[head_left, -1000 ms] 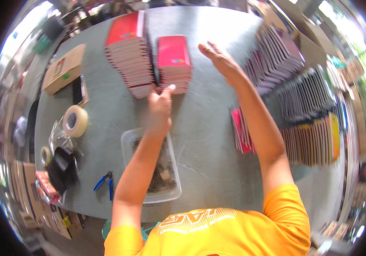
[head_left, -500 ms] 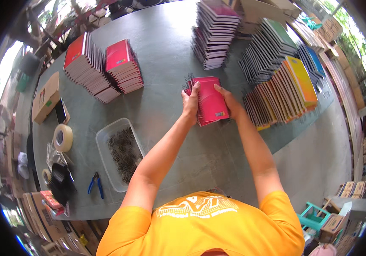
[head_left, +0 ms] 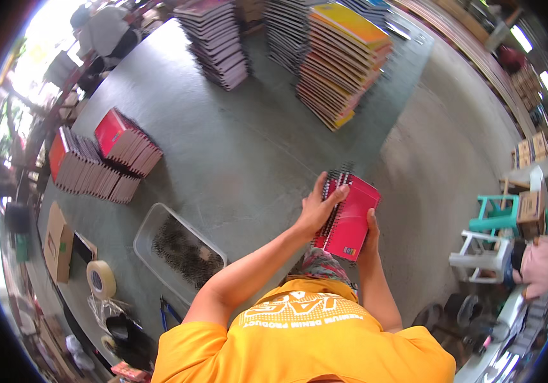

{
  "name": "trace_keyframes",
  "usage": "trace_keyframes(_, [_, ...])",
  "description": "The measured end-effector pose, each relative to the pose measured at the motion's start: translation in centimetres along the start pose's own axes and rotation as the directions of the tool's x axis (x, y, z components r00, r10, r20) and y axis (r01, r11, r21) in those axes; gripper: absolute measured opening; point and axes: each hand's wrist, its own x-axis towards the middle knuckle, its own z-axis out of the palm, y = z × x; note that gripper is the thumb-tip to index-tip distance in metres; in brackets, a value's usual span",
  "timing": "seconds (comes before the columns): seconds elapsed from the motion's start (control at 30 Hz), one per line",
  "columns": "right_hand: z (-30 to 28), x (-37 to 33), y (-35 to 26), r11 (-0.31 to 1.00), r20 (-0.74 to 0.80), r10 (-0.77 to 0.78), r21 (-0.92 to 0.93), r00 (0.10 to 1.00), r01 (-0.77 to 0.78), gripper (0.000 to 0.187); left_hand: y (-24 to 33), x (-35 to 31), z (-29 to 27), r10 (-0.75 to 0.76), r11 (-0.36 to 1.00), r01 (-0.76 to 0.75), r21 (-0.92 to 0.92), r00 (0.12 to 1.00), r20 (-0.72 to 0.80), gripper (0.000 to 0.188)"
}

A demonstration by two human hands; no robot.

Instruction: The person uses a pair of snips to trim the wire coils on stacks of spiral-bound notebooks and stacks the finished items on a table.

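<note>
Between my two hands is a small batch of pink-red spiral notebooks (head_left: 355, 220), tilted, with black wire coils along the left side. My left hand (head_left: 317, 209) grips the coil side, thumb across the top cover. Around the right edge curls my right hand (head_left: 370, 239), its thumb lying along the side and its other fingers hidden underneath. The batch is close to my body, by the table's near right edge. Left of my left forearm, a clear plastic tub (head_left: 152, 255) contains many dark wire coils (head_left: 184, 252).
Red notebook stacks (head_left: 124, 143) stand at the left. Yellow (head_left: 341, 64), dark-edged (head_left: 285, 35) and maroon notebook stacks (head_left: 216, 48) stand at the far side. A tape roll (head_left: 101, 279), blue-handled pliers (head_left: 169, 311) and a cardboard box (head_left: 58, 246) lie at the left. Plastic stools (head_left: 494, 214) and a person (head_left: 538, 265) are right.
My hands have brought the pink-red notebooks nearer my body and to the right, past the table's edge. The view has turned right, so the stacks appear farther left and up.
</note>
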Motion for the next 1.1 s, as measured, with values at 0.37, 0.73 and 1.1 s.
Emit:
trace_keyframes(0.37, [0.7,-3.0,4.9,0.437,0.311,-0.752,-0.423,0.581,0.793,0.133,6.1,-3.9,-4.1,0.217,0.852,0.055,-0.520,0.868,0.447,0.066])
trace_keyframes(0.73, [0.1,-2.5,9.1,0.467,0.458,-0.615,-0.444,0.642,0.765,0.135,9.5,-6.0,-7.4,0.318,0.665,-0.446,0.598,0.895,0.314,0.065])
trace_keyframes(1.1, [-0.3,-2.2,9.2,0.391,0.441,-0.653,-0.499,0.615,0.773,0.135,10.9,-6.3,-6.6,0.560,0.285,-0.685,0.671,0.687,0.464,0.079])
